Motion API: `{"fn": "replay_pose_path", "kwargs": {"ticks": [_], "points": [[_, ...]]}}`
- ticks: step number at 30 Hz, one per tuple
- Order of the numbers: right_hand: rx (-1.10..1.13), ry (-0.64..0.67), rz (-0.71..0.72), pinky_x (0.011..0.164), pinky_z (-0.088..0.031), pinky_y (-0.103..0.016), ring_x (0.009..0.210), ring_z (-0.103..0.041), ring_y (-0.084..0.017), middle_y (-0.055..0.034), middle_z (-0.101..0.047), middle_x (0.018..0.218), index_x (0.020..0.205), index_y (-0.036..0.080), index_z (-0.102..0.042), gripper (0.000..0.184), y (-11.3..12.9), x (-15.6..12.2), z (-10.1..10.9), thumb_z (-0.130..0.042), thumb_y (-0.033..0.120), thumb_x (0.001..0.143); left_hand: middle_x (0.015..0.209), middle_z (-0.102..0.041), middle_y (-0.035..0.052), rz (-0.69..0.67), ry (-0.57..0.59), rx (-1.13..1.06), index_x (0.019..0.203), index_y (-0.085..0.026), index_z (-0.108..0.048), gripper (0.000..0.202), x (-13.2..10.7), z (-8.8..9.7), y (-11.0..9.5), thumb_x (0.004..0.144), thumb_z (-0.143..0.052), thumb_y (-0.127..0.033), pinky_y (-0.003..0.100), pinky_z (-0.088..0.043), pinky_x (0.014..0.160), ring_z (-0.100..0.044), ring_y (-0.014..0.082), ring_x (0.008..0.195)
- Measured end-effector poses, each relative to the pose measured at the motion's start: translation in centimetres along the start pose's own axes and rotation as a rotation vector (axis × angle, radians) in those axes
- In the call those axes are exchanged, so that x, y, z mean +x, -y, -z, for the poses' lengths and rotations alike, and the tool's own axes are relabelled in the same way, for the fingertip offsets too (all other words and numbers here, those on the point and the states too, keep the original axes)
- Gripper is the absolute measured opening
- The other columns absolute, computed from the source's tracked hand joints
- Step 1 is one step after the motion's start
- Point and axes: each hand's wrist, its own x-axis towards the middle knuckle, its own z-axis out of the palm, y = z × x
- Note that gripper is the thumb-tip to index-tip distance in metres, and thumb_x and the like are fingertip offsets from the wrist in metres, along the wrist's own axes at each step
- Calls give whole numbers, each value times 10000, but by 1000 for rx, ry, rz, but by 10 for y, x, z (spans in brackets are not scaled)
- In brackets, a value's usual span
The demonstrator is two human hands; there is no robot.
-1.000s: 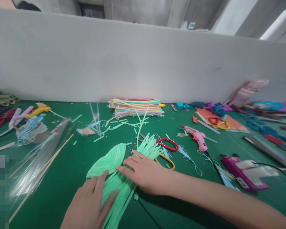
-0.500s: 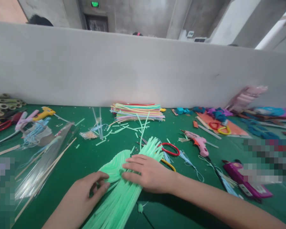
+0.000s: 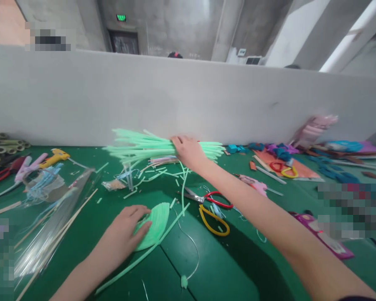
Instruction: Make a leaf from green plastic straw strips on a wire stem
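Observation:
My right hand [image 3: 188, 151] is closed round a bundle of light green straws [image 3: 138, 147], held flat above the stack of coloured straws [image 3: 163, 160] at the back wall. My left hand [image 3: 125, 230] rests with its fingers spread on a green leaf shape [image 3: 156, 221] made of glued straws, which lies on the green table [image 3: 225, 276]. A single green straw [image 3: 134, 261] and a thin wire [image 3: 192, 251] run out from under the leaf toward me.
Red-handled scissors [image 3: 214, 200] and yellow-handled scissors [image 3: 213, 219] lie right of the leaf. A pink glue gun [image 3: 253, 184] and a purple glue gun [image 3: 319, 234] sit further right. Clear plastic wrap with sticks [image 3: 50, 221], a yellow glue gun [image 3: 54, 158] and paper rolls [image 3: 3, 144] are left. Felt pieces [image 3: 288, 156] are back right.
My right hand has gathered the loose green straws off the leaf and carried them up and back to the coloured stack. My left hand stayed pressing on the leaf.

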Motion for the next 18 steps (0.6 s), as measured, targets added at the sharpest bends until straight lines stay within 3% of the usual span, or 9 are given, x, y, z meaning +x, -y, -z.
{"fn": "replay_pose_path", "kwargs": {"ticks": [4,6,9,14,18], "points": [[-23,71,-42,910,-383,-435,1111,-514,-314,-226,-572,1177,1242,53,-477,365,-17,29,-51,-355,28,899,1224,-635,115,-89,72,73,1174,-215,-620,321,6,-15,-8,913,-469,-327,424,-506,914,-590,262,1133],[-11,113,-43,913,-387,-423,1109,-525,-304,-222,-581,1180,1228,57,-491,347,-19,26,-73,-432,54,886,1249,-621,107,-137,40,86,1192,-237,-605,316,5,-20,-9,913,-478,-316,420,-506,920,-577,260,1154],[19,140,-29,962,-369,-424,1181,-484,-309,-215,-526,1286,1306,80,-433,467,-21,15,-90,-567,195,874,1292,-598,103,-169,8,87,1240,-247,-568,365,1,-25,-6,888,-529,-334,434,-490,952,-550,269,1195],[70,168,4,1019,-336,-499,1262,-414,-342,-209,-450,1381,1409,129,-333,760,-25,5,-84,-666,454,808,1322,-586,103,-187,-16,70,1275,-239,-545,428,-2,-29,-5,876,-545,-394,448,-473,986,-535,272,1220],[100,155,17,1011,-360,-560,1296,-375,-383,-226,-432,1396,1435,112,-302,930,-22,-19,-54,-716,546,724,1374,-552,123,-198,18,89,1329,-228,-510,556,-4,-26,-3,850,-550,-505,483,-466,993,-501,300,1265]]}}
